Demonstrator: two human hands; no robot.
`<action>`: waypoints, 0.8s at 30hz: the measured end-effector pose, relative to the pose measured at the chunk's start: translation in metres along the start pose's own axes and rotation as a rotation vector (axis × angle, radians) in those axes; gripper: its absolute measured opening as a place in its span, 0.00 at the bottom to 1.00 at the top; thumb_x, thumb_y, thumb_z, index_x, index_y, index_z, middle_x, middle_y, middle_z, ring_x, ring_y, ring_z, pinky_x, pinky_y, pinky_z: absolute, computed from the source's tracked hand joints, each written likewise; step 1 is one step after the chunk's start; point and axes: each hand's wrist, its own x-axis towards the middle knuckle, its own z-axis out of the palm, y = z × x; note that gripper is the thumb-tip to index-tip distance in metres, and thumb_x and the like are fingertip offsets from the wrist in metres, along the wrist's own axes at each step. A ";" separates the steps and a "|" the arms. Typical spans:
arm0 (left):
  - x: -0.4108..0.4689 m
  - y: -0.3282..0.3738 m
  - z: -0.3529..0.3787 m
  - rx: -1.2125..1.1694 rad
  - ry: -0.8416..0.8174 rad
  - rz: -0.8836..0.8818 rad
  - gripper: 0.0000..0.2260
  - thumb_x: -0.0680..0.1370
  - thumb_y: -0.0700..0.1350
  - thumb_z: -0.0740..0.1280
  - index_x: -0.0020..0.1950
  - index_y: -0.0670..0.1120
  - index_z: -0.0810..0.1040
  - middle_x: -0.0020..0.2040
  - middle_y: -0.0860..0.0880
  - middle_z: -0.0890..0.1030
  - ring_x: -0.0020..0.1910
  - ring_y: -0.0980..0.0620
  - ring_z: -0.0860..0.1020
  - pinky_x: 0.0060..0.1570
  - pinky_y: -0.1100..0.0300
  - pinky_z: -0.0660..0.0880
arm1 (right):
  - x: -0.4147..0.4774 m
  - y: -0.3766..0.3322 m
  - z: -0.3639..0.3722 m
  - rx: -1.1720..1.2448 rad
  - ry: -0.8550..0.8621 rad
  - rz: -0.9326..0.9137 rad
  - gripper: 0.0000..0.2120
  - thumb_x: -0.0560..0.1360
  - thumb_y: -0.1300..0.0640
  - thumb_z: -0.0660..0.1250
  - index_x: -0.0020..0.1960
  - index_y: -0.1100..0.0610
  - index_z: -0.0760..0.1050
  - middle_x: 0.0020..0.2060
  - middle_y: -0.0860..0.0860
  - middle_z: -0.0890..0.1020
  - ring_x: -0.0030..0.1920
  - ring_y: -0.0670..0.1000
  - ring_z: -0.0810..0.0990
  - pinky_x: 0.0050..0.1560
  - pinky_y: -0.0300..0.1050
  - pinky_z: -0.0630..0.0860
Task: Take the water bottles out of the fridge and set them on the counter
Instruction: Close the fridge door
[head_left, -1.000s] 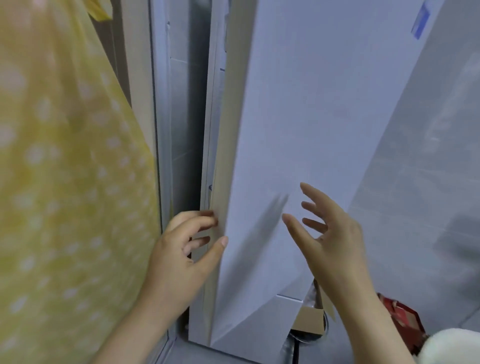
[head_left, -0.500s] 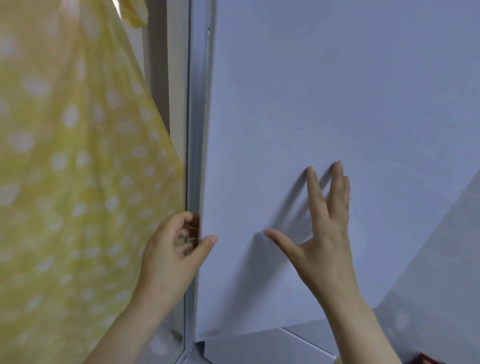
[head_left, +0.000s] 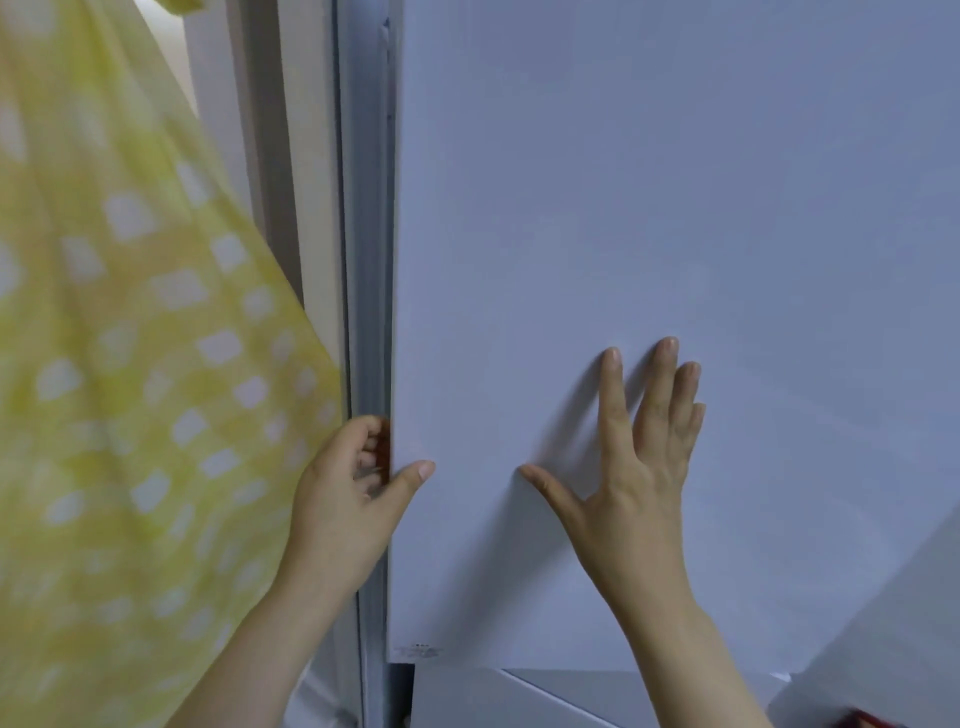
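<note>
Opening step in hand: judged to be swinging the fridge door (head_left: 675, 182) open; no bottle is out yet.
Left hand (head_left: 348, 499): fingers (head_left: 369, 441) curled round the door's left edge, thumb laid on the front face; it grips the door.
Right hand (head_left: 639, 467): flat on the door face, fingers straight and spread, holding nothing.
Water bottles: not in view; presumably inside the fridge, behind this door.
Method advised: pull from the left edge with the curled fingers, steadily. The right hand should guide the panel, not press against the pull. Keep fingertips out of the gap.
Door surface: flat, smooth, matt, pale blue-grey. No handle is visible, so the edge is the only purchase.
Grey strip (head_left: 366, 260): narrow, vertical, just left of the door edge; seal or cabinet side, cannot tell.
Yellow cloth (head_left: 130, 364): thin, soft, white-checked, hanging at the left beside the left hand; it could snag the swing.
Lower panel (head_left: 519, 696): pale and flat, directly beneath the door.
</note>
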 end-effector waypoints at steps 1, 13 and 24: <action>0.008 -0.003 0.001 -0.010 -0.022 0.006 0.12 0.70 0.39 0.75 0.49 0.48 0.77 0.44 0.51 0.80 0.39 0.63 0.78 0.42 0.69 0.77 | 0.003 0.001 0.005 -0.016 0.010 0.009 0.54 0.69 0.46 0.77 0.81 0.49 0.44 0.80 0.53 0.38 0.79 0.58 0.35 0.77 0.60 0.39; 0.094 -0.039 0.021 -0.085 -0.220 0.043 0.11 0.71 0.41 0.75 0.48 0.51 0.77 0.46 0.51 0.82 0.43 0.55 0.82 0.42 0.62 0.79 | 0.036 0.007 0.053 -0.184 0.056 0.113 0.54 0.69 0.46 0.76 0.81 0.48 0.43 0.79 0.52 0.38 0.79 0.58 0.35 0.78 0.60 0.40; 0.133 -0.057 0.044 -0.053 -0.274 0.079 0.11 0.73 0.44 0.73 0.52 0.54 0.76 0.51 0.53 0.81 0.48 0.58 0.81 0.45 0.63 0.78 | 0.054 0.018 0.080 -0.261 0.111 0.132 0.53 0.70 0.45 0.76 0.81 0.49 0.43 0.79 0.51 0.37 0.79 0.59 0.37 0.77 0.59 0.38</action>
